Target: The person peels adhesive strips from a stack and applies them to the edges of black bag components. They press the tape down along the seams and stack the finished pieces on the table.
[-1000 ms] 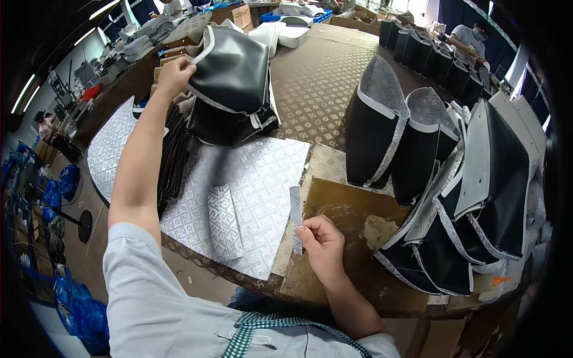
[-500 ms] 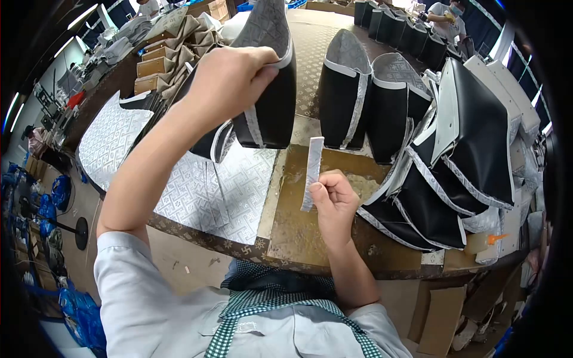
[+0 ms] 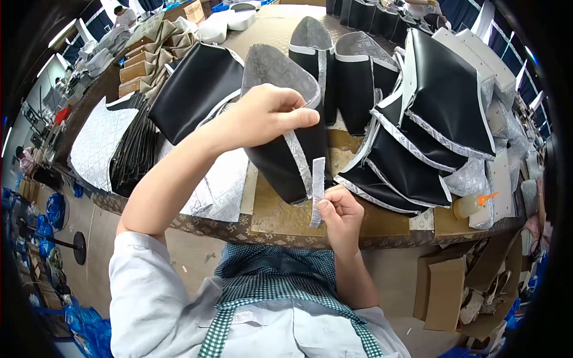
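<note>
My left hand (image 3: 271,116) is at the upper front of a black boot-shaped piece (image 3: 271,158) with a grey patterned lining; its thumb is stretched out and apart from the fingers, which partly overlap the piece. That piece leans on the table, its white-edged opening up. Pinched between thumb and fingers of my right hand (image 3: 343,216) is a narrow patterned strip (image 3: 317,191), held upright beside the piece's lower right edge.
Two similar black pieces (image 3: 356,89) stand behind. At right lies a pile of black pieces (image 3: 450,95), with a glue bottle (image 3: 468,206) near the table edge (image 3: 268,237). Patterned sheets (image 3: 98,149) and another black piece (image 3: 197,89) are at left. Co-workers are in the background.
The black piece has come down and right, closer to the strip, and now tilts. My left hand has lowered with it, its thumb spreading away from the fingers. The camera view has shifted.
</note>
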A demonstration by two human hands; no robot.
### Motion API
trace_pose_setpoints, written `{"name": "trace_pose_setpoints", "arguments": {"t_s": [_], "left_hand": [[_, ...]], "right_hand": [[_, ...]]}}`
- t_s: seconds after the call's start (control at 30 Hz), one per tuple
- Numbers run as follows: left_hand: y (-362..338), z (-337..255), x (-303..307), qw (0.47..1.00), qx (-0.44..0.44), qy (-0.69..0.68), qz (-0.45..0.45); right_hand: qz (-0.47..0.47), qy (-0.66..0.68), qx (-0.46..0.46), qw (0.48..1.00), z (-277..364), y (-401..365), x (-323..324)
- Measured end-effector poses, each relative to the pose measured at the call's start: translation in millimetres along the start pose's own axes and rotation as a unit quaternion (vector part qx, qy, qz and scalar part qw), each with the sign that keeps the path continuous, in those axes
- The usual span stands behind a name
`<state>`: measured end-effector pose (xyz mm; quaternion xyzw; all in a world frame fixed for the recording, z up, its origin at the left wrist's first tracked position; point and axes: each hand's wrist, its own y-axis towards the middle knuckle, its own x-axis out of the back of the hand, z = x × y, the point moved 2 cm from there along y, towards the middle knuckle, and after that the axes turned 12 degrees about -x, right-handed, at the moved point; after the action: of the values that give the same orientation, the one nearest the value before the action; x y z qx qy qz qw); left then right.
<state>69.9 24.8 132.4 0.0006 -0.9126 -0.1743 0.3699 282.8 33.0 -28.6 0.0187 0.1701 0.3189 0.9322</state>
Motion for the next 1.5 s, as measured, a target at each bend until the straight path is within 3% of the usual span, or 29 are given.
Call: {"name": "trace_pose_setpoints", "arguments": {"t_s": [0.07, 0.13, 0.27, 0.67, 0.87, 0.97, 1.0, 1.13, 1.3, 1.5], "left_hand": [[-11.0, -9.2, 6.1, 0.996, 0.067, -0.046, 0.024], [-19.5, -9.6, 3.5, 0.992, -0.011, -0.123, 0.021], [-20.2, -10.4, -2.8, 0.998, -0.039, -0.008, 0.04], [-20.4, -6.9, -7.9, 0.999, -0.03, -0.033, 0.016], [-19.1, -12.9, -5.7, 0.999, -0.013, 0.0, 0.037], [-18.3, -27.1, -5.4, 0.987, -0.021, 0.127, 0.101], [-17.8, -20.5, -9.3, 0.978, -0.076, 0.165, 0.099], [-9.2, -14.2, -16.9, 0.983, -0.032, 0.155, 0.097], [-3.8, -15.3, -19.0, 0.975, -0.056, 0.199, 0.082], [-2.6, -13.9, -18.9, 0.972, -0.062, 0.215, 0.067]], "right_hand": [[-0.006, 0.002, 0.002, 1.0, -2.5, -3.7, 2.9], [-0.003, -0.011, 0.005, 1.0, -1.9, -4.8, 5.4], [0.021, -0.021, 0.001, 1.0, -4.9, 1.5, 12.6], [0.039, -0.025, -0.008, 0.999, -1.5, 20.8, 7.1], [0.028, -0.031, -0.044, 0.998, -9.9, 26.9, 7.1], [0.006, -0.041, -0.036, 0.999, -12.8, 28.0, 7.9], [0.0, -0.044, -0.036, 0.998, -13.1, 28.0, 8.2], [-0.028, -0.044, -0.049, 0.997, -11.6, 23.9, 10.6], [-0.053, -0.057, -0.116, 0.99, -26.9, 17.6, 23.4], [-0.063, -0.068, -0.104, 0.99, -41.7, 17.7, 25.5]]}}
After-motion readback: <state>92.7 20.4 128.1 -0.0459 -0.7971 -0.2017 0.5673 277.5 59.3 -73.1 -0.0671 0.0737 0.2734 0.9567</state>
